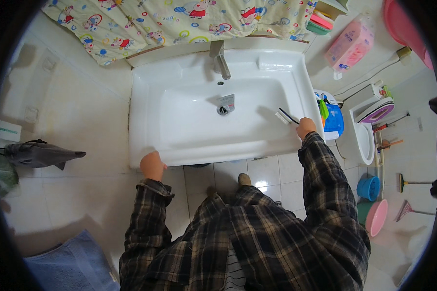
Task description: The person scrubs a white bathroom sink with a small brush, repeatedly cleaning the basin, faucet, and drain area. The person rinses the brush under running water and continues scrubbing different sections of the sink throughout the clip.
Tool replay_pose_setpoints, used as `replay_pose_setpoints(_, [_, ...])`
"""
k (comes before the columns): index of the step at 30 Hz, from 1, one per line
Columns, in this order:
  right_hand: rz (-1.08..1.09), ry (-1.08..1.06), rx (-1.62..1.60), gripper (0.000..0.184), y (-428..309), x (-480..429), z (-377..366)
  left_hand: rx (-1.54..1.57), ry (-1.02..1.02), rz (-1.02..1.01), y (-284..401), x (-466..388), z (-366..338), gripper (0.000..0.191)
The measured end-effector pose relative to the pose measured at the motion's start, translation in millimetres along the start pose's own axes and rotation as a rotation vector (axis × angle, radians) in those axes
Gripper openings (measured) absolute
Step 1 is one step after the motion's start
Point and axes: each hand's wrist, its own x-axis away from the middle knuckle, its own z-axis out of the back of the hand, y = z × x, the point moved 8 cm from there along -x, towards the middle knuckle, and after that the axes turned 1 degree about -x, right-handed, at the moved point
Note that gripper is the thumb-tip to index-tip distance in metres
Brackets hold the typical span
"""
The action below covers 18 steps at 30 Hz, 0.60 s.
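My right hand is closed around the handle of a small brush with white bristles and a dark, thin handle. The brush is over the right side of a white ceramic washbasin. At the basin's front left corner is my left hand, its fingers curled with nothing visible in them. Whether it touches the rim is hard to tell. A small grey printed packet lies in the basin, beside the drain hole. Above the basin's back rim stands a metal faucet.
A patterned curtain hangs behind the basin. On the right are a blue container, a toilet, a blue bucket and a pink basin. A grey pouch and a blue towel hang at left.
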Motion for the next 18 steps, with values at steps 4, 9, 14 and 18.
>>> replay_pose_setpoints(4, [-0.009,0.0,0.003,0.024,-2.7,1.1,0.1,0.059,0.009,0.043,-2.9,2.3,-1.1,0.019])
replay_pose_setpoints(9, [-0.018,0.008,0.039,0.021,-4.8,0.7,2.1,0.072,-0.007,0.037,-0.4,2.6,0.5,0.018])
replay_pose_setpoints(14, [-0.027,0.03,-0.001,0.022,-4.3,3.0,2.1,0.184,0.031,0.033,-3.5,3.5,1.0,0.014])
replay_pose_setpoints(18, [-0.044,0.017,-0.025,0.021,-3.5,1.2,2.3,0.132,0.028,0.02,-5.1,1.9,-4.7,0.012])
